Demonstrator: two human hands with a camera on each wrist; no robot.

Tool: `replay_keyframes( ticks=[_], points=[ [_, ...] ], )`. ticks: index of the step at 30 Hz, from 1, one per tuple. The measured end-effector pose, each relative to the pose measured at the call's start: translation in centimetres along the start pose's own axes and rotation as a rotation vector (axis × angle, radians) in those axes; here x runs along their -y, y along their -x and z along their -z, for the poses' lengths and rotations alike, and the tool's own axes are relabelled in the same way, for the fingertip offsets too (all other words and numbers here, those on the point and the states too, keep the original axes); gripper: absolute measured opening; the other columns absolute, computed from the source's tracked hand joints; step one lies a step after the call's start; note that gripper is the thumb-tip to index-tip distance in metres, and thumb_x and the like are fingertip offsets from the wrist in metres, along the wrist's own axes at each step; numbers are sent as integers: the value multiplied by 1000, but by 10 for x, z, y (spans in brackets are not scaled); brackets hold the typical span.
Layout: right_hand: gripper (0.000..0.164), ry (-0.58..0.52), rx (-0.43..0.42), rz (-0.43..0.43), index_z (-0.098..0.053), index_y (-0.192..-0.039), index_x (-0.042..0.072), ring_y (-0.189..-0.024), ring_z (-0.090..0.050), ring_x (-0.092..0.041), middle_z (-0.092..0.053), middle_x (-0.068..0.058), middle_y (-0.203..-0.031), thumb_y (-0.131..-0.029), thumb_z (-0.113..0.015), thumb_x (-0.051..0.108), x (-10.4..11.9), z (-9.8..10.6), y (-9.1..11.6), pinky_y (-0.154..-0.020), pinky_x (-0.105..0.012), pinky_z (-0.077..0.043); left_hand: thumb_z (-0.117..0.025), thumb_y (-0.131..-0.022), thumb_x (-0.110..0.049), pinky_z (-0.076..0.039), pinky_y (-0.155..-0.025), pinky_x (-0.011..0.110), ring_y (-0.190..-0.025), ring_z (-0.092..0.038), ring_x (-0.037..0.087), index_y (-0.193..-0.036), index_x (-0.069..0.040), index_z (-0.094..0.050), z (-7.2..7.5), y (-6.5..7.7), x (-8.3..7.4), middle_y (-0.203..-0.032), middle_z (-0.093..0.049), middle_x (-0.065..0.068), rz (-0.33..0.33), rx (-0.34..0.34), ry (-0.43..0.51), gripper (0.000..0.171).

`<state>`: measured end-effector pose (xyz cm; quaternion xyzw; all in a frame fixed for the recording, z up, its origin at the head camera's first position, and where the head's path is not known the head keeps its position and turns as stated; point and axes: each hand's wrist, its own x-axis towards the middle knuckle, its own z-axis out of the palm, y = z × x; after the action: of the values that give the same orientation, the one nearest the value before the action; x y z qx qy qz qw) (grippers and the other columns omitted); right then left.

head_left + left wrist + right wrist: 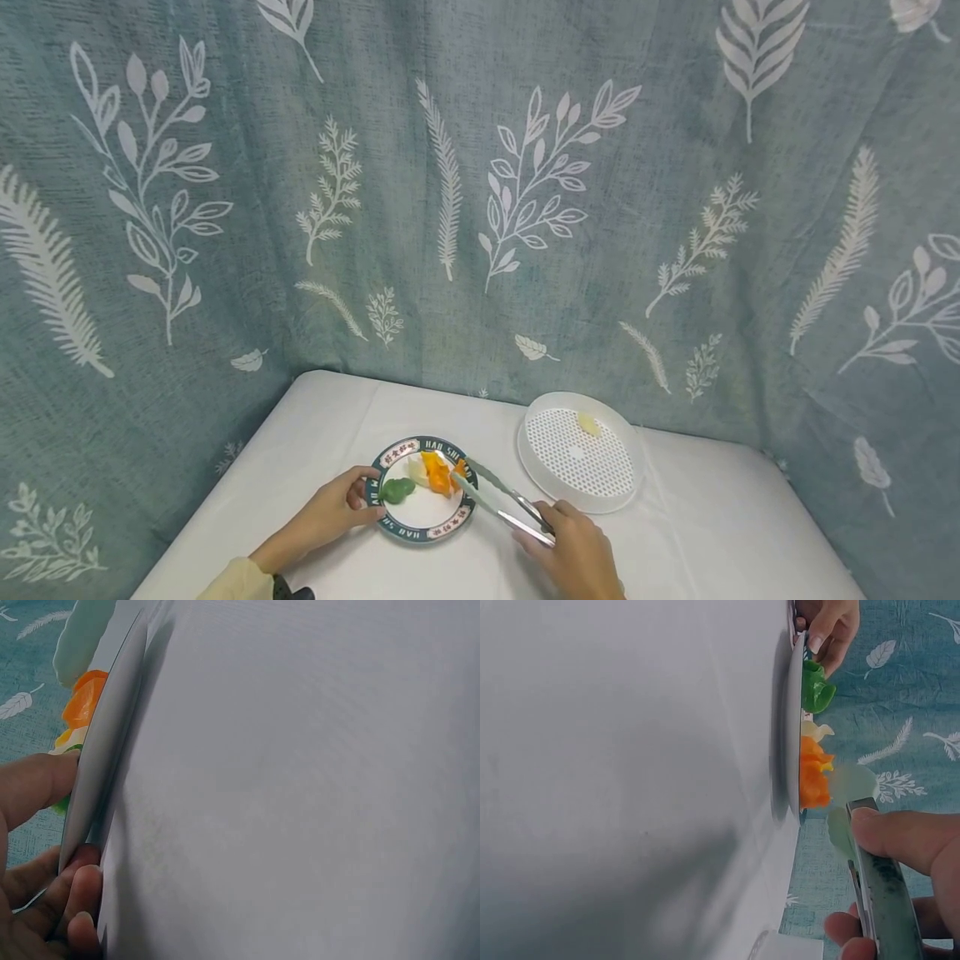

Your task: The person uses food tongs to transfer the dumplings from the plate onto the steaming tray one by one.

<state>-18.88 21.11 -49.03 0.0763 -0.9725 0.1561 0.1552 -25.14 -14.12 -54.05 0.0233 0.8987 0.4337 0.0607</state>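
My left hand [330, 510] grips the left rim of a round plate [416, 534] with a dark patterned border. In the left wrist view its thumb lies over the rim and the fingers [86, 889] are underneath. On the plate sit a shiny green piece [397, 490], a pale cream piece [417, 472] and bright orange pieces [437, 475]. My right hand [573, 546] holds metal tongs [517, 523] with pale green tips. Those tips are spread apart over the plate's right side, beside the orange pieces. In the right wrist view, the thumb presses on one tong arm.
A round white perforated tray [581, 500] stands behind and to the right of the plate, with one pale yellow piece [588, 425] inside. A white cloth [675, 517] covers the table. A blue-green leaf-patterned curtain [420, 317] hangs along the back and sides.
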Motion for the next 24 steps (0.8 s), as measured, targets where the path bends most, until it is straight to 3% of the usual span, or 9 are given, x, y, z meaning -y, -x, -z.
replay_keyframes(
  ticks=[10,18,24],
  points=[
    [55,76,100,-60,-72,-107,13,-58,-41,-5,-49,9,-72,-71,-76,55,9,-1,5,-51,-25,-36,-83,-69,-40,-42,-60,29,-74,-47,15,-128,-18,-54,1,2,-2,-88,-52,-2,-2,-1,9,69],
    [54,177,3,-4,-73,-104,14,-53,-40,-5,-56,6,-75,-67,-79,54,5,-4,5,-46,-24,-37,-83,-68,-42,-42,-60,29,-74,-47,15,-128,-18,-54,-1,1,1,-88,-52,-2,1,-2,15,71],
    [52,193,15,17,-72,-103,14,-53,-39,-5,-55,6,-76,-69,-79,53,11,-3,2,-47,-24,-36,-83,-68,-41,-42,-61,29,-75,-47,15,-128,-18,-54,-1,-1,1,-89,-52,-2,-3,3,16,70]
  ],
)
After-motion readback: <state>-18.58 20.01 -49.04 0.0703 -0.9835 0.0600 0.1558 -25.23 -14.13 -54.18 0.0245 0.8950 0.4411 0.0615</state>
